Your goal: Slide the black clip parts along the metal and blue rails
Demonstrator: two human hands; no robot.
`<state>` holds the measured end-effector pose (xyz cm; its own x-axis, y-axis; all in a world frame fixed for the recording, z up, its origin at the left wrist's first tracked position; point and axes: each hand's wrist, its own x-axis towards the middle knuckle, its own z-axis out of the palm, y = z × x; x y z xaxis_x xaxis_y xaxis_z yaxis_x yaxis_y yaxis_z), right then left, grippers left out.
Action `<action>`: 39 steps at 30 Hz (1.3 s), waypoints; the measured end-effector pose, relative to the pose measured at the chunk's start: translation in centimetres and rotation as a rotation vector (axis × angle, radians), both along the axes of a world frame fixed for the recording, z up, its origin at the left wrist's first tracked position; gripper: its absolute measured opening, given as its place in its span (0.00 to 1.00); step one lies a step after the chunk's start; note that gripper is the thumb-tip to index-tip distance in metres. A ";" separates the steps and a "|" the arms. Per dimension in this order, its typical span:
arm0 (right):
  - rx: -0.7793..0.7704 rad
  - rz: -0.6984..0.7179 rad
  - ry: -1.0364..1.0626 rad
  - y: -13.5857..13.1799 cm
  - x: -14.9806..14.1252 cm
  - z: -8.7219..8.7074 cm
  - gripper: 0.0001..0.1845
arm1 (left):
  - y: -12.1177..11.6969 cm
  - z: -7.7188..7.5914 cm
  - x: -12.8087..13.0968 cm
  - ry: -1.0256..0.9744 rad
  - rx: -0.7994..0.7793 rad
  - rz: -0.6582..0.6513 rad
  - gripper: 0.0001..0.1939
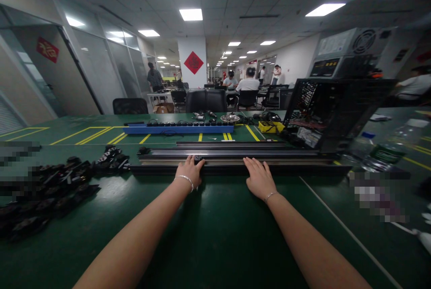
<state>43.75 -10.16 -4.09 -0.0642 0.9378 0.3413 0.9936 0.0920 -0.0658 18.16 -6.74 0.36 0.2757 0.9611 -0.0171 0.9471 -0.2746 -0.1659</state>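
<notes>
The long dark rails (289, 170) lie side by side across the green tabletop (215, 235). Both hands are on them: the left hand (190, 172) rests with fingers spread over the near rails, a small black piece (198, 159) at its fingertips; the right hand (261, 179) lies palm down, fingers slightly apart, on the nearest rail. Whether either grips anything, I cannot tell. Left of the rails is a pile of black parts (57, 186). Behind the rails stand a long blue tray (178, 129) of dark pieces, a round metal dish (230, 118) and a yellow container (271, 126). At the rails' right end stand an open computer case (340, 109) with metal boxes (350, 51) stacked on it, and a clear bottle (387, 152).
</notes>
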 end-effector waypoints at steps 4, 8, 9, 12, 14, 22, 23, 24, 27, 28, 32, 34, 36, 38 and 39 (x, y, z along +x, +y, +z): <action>0.014 0.006 0.002 0.1 0.1 -0.1 0.36 | 0.2 -0.1 -1.7 0.004 -0.003 0.017 0.40; 0.010 -0.002 0.004 0.1 0.1 -0.1 0.36 | 0.3 -0.3 -2.3 0.004 0.003 0.015 0.40; 0.008 -0.002 0.004 0.1 0.1 -0.1 0.36 | 0.4 -0.4 -2.3 0.005 0.005 0.015 0.40; 0.002 0.004 0.010 0.1 0.1 0.0 0.36 | 0.5 -0.5 -2.2 0.010 0.010 0.014 0.41; -0.004 0.003 0.014 0.1 0.1 0.1 0.36 | 0.6 -0.6 -2.5 0.013 0.012 0.018 0.40; -0.004 -0.010 0.001 0.1 0.0 0.2 0.34 | 0.9 -0.5 -5.7 0.036 0.008 0.072 0.40; -0.002 -0.009 -0.001 0.1 0.0 0.2 0.34 | 0.9 -0.5 -6.1 0.038 0.005 0.077 0.39; 0.000 -0.007 -0.003 0.1 0.0 0.2 0.34 | 0.9 -0.5 -6.4 0.038 0.002 0.083 0.39; 0.003 -0.005 -0.008 0.1 0.0 0.2 0.34 | 0.9 -0.4 -6.9 0.029 -0.001 0.092 0.39; 0.003 -0.006 -0.009 0.1 0.1 0.2 0.34 | 0.9 -0.5 -7.0 0.024 0.000 0.093 0.39; 0.006 -0.002 -0.008 0.2 0.1 0.0 0.35 | 0.9 -0.4 -7.6 0.019 -0.009 0.097 0.39; 0.010 0.001 -0.010 0.2 0.1 0.0 0.35 | 0.9 -0.3 -8.0 0.022 -0.012 0.108 0.39; 0.015 0.003 -0.011 0.2 0.1 -0.1 0.35 | 0.9 -0.2 -8.4 0.027 -0.009 0.119 0.38; 0.017 0.005 -0.006 0.3 0.2 -0.1 0.35 | 0.9 -0.2 -8.7 0.030 -0.011 0.120 0.38; 0.018 0.007 -0.003 0.3 0.2 -0.1 0.34 | 0.9 -0.2 -8.9 0.031 -0.012 0.120 0.38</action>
<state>43.92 -9.88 -4.23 -0.0714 0.9310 0.3581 0.9931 0.0997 -0.0612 9.25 -5.84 0.11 0.1581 0.9868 -0.0355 0.9677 -0.1620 -0.1934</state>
